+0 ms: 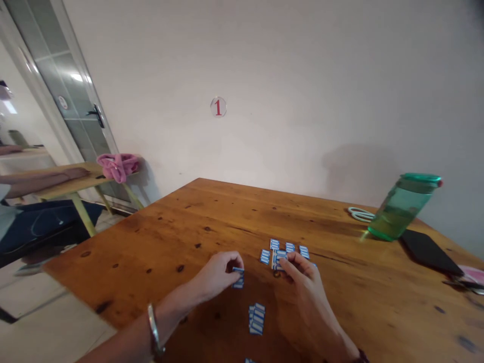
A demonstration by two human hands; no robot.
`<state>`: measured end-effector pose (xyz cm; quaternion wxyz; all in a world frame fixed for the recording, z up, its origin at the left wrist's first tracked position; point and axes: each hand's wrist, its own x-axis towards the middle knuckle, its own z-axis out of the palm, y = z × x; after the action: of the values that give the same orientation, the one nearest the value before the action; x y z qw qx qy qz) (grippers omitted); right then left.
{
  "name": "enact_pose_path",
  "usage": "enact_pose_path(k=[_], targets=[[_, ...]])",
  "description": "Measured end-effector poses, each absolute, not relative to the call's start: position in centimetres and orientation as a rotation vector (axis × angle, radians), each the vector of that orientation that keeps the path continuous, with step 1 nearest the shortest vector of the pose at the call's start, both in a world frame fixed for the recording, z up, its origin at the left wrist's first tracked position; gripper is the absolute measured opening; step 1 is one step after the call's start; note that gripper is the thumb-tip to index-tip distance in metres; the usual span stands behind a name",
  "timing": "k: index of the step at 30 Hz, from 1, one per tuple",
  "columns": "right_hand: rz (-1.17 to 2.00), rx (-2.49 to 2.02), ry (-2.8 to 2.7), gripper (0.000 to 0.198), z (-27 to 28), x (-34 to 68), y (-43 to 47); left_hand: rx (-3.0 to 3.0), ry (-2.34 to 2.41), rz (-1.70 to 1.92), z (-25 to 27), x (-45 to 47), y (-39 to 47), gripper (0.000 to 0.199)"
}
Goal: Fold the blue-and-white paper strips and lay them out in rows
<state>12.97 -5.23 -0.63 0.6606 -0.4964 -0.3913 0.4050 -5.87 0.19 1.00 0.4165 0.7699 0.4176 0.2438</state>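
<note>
Small blue-and-white cards lie on a brown wooden table (227,212). My left hand (217,272), with a silver bracelet at the wrist, is closed, thumb and fingers pinching one small card (238,280). To its right, my right hand (305,275) pinches another small card (280,258) by its right side, just above the tabletop. Several loose cards, such as a card (265,256) and a card (304,251), lie around and behind the right hand. Nearer to me is an overlapping pile of cards (257,320). A further card (249,360) shows at the bottom edge.
On the right stand a green bottle (404,206), a coiled white cable (359,215) and a dark flat phone-like object (431,252). At left, a person's arm (49,179) rests on another table with a pink cloth item (119,165). A wall closes the far side.
</note>
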Motion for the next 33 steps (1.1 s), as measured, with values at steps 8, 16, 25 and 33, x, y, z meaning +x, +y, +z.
enact_pose_path(k=[8, 16, 25, 33], targets=[[0.891, -1.103, -0.85, 0.022, -0.8, 13.4, -5.1, 0.958, 0.8, 0.921, 0.7, 0.8, 0.7, 0.021], [0.828, -1.195, -0.967, 0.024, -0.6, 12.7, -5.2, 0.985, 0.774, 0.926, -1.2, 1.5, 0.2, 0.023], [0.695, -1.353, -1.033, 0.026, -1.2, 13.1, -5.0, 0.95, 0.647, 0.932, -0.2, 1.5, -0.8, 0.014], [0.728, -1.329, -1.021, 0.026, -1.0, 12.9, -5.0, 1.049, 0.733, 0.944, -0.7, 1.1, -0.4, 0.019]])
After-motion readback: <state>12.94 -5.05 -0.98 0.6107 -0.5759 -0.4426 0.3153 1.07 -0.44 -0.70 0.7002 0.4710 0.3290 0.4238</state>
